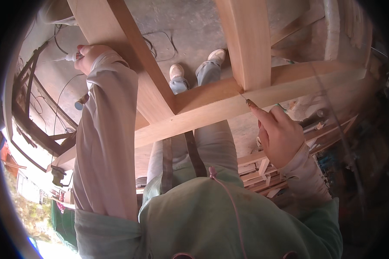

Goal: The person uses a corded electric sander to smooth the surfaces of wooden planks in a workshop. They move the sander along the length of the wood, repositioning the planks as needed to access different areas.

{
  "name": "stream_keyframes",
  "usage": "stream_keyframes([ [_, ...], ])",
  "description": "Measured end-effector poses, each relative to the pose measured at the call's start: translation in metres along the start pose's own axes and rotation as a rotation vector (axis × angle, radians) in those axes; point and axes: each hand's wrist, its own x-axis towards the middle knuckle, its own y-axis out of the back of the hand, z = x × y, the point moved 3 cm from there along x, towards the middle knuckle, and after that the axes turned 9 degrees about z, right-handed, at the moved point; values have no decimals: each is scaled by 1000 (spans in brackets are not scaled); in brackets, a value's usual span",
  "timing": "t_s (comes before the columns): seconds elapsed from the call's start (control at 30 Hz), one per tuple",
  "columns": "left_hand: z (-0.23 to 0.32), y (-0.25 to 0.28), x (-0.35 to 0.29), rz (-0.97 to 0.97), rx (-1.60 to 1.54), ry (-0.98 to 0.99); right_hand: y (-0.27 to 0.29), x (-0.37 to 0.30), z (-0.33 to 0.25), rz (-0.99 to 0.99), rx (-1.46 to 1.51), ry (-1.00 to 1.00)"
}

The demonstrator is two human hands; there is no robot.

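My left hand [90, 58] is closed round a small bottle [71, 56] with a white nozzle pointing left; most of the bottle is hidden in the fist. That forearm reaches over the left wooden bar [112, 47]. My right hand [282, 134] has its index finger stretched out, the others partly curled. The dark, stained-looking fingertip is at the corner where the right upright bar [249, 47] meets the long wooden rail [203, 114]. A thin line shows at that joint beside the fingertip; what it is I cannot make out. No tool shows in the right palm.
The rail crosses before my legs. On the grey floor [190, 26] lie black cables [170, 45]. A curved wooden frame [28, 103] stands at the left, near a round-ended cylinder [79, 105]. Stacked timber [263, 166] lies at the lower right. A person's shoes [176, 71] show beyond the rail.
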Motion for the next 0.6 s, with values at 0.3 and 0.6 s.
stream_keyframes([
  [0.3, 4, -4, -5, -66, -65, -17, 1, 20, -16, -40, -333, 77],
  [0.6, -23, -38, 15, -99, -340, -77, -39, 52, -26, -125, -582, 36],
])
